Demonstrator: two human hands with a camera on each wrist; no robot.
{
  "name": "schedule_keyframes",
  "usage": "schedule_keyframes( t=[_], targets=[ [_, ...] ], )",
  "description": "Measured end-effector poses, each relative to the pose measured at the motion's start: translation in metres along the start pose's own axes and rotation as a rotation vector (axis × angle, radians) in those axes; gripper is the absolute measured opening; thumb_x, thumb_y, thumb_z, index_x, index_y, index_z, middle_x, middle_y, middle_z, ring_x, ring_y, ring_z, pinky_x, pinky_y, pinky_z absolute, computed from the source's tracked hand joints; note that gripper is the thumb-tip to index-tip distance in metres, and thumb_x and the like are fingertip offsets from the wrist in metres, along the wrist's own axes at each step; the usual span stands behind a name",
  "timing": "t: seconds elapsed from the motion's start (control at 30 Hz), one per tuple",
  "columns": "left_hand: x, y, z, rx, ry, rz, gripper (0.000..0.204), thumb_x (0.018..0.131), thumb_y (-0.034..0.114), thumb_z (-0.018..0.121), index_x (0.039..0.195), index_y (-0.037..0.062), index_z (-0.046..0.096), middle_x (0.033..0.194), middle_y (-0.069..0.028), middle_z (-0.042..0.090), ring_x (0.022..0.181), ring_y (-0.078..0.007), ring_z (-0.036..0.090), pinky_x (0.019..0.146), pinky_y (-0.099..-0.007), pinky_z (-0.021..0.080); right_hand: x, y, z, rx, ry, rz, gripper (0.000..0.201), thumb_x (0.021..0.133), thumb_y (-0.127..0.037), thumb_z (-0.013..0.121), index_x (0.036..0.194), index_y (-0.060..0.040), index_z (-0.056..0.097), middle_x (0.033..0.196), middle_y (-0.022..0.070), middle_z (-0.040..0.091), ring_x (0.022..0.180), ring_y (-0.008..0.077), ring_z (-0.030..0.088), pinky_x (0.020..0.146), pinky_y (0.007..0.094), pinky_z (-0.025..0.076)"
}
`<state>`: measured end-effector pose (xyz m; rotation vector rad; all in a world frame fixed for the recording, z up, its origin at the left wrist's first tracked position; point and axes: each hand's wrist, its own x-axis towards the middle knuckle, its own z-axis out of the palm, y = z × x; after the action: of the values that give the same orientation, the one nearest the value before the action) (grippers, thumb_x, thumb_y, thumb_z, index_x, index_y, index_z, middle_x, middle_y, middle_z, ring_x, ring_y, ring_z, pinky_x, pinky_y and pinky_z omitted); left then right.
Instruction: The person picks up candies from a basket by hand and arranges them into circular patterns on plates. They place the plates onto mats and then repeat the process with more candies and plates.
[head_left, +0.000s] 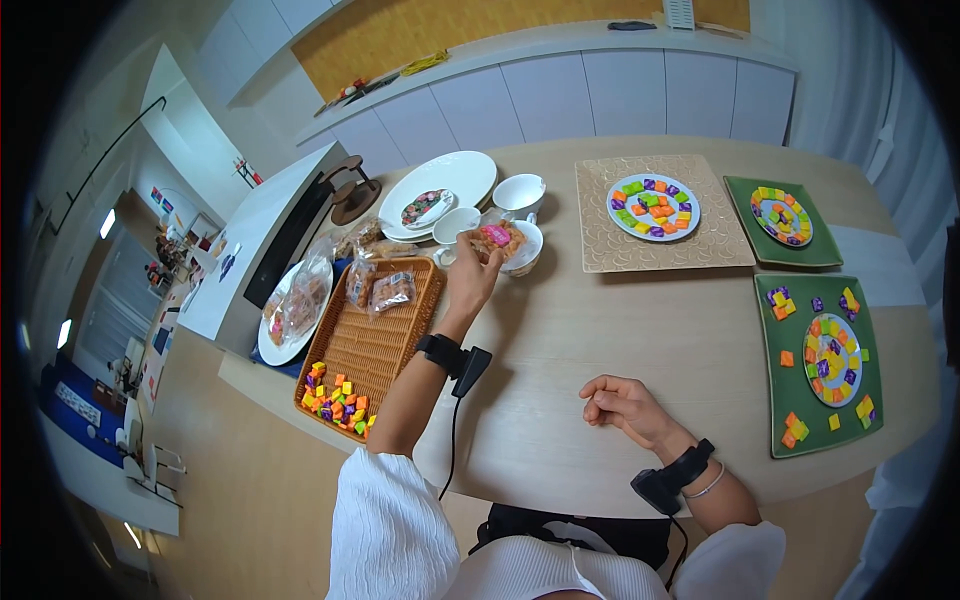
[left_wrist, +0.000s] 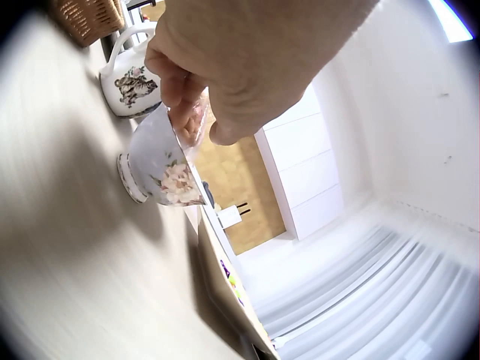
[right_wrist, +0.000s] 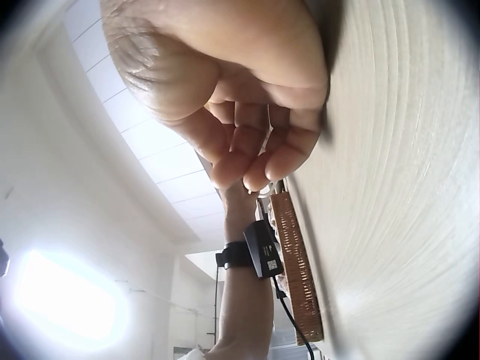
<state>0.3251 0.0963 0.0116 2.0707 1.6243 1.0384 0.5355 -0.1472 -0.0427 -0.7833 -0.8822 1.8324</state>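
My left hand (head_left: 473, 272) pinches a clear snack packet (head_left: 503, 236) with a pink label, right at a white cup (head_left: 524, 258). In the left wrist view the fingers of the left hand (left_wrist: 232, 64) dip at the rim of a floral teacup (left_wrist: 161, 165), and the packet (left_wrist: 196, 124) shows partly behind that rim. Another cup with a printed figure (left_wrist: 135, 88) stands beside it. My right hand (head_left: 628, 405) rests by the tabletop with loosely curled fingers and nothing in them, as the right wrist view of the right hand (right_wrist: 247, 90) also shows.
A wicker basket (head_left: 365, 345) holds snack packets and wrapped candies. Left of it, a white plate (head_left: 272, 345) bears more packets; behind stand a large oval plate (head_left: 480, 170) and more cups. On the right, candies lie on plates over a beige tray (head_left: 590, 225) and green trays (head_left: 790, 440).
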Motion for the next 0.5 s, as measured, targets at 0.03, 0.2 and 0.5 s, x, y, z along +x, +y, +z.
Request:
schedule_keyframes(
  t=[0.03,0.2,0.5],
  targets=[
    [0.002,-0.001,0.003,0.021,0.030,0.018,0.042,0.083,0.034,0.064,0.110,0.0045,0.050,0.085,-0.0154,0.068,0.079,-0.0313,0.067,0.072,-0.0405,0.052,0.000,0.000,0.000,-0.002,0.000,0.001,0.017,0.095,-0.014,0.055,0.105,-0.0014,0.059,0.082,0.0046,0.061,0.080,0.0125,0.060,0.073,0.0255,0.050],
    [0.026,-0.015,0.014,0.150,-0.011,0.163,0.037,0.086,0.034,0.062,0.108,0.0045,0.056,0.081,-0.0119,0.070,0.079,-0.0274,0.069,0.070,-0.0369,0.052,-0.001,-0.001,0.001,0.001,-0.010,-0.003,0.017,0.095,-0.014,0.054,0.105,-0.0013,0.058,0.082,0.0044,0.061,0.080,0.0122,0.060,0.073,0.0253,0.050],
    [0.044,-0.019,0.009,-0.108,-0.172,-0.031,0.019,0.087,0.019,0.059,0.090,0.0007,0.062,0.075,-0.0085,0.070,0.067,-0.0130,0.067,0.062,-0.0259,0.051,-0.001,0.000,0.001,-0.026,-0.013,0.002,0.018,0.095,-0.015,0.053,0.108,-0.0038,0.060,0.082,-0.0001,0.061,0.079,0.0074,0.059,0.072,0.0213,0.047]
  ],
)
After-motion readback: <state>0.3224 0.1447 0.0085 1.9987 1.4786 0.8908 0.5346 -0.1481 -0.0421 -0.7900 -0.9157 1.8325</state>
